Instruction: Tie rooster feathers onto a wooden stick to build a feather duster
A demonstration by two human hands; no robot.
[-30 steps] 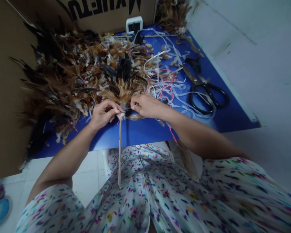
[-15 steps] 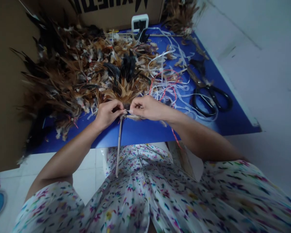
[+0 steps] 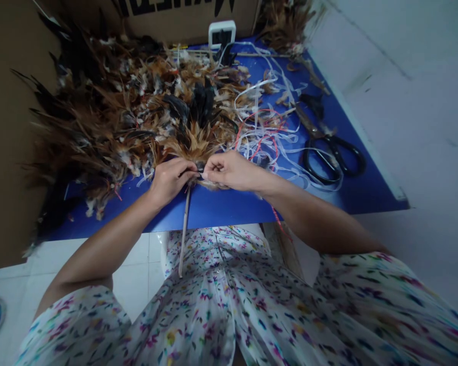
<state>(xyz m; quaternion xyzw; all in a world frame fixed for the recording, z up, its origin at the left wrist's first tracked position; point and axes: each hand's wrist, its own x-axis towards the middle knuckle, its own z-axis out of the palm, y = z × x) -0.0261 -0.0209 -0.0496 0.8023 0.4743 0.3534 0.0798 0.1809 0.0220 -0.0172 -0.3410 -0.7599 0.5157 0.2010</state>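
My left hand [image 3: 173,175] is closed around the base of a feather bundle [image 3: 194,140], brown below and black at the top, fixed to a thin stick [image 3: 184,229]. The stick hangs down past the table's front edge over my lap. My right hand [image 3: 229,169] is closed in a pinch right beside the left, at the bundle's base. A short thin strand seems to run between the fingertips; what the right fingers pinch is too small to make out.
Loose brown and black feathers [image 3: 110,112] cover the left of the blue table [image 3: 229,208]. Tangled white and red strips [image 3: 257,134] lie right of my hands, near large black-handled scissors [image 3: 328,152]. A white-framed device [image 3: 222,34] stands before a cardboard box [image 3: 191,23].
The stick's lower end has swung slightly left. Both hands stay together at the bundle's base, with only small finger movement.
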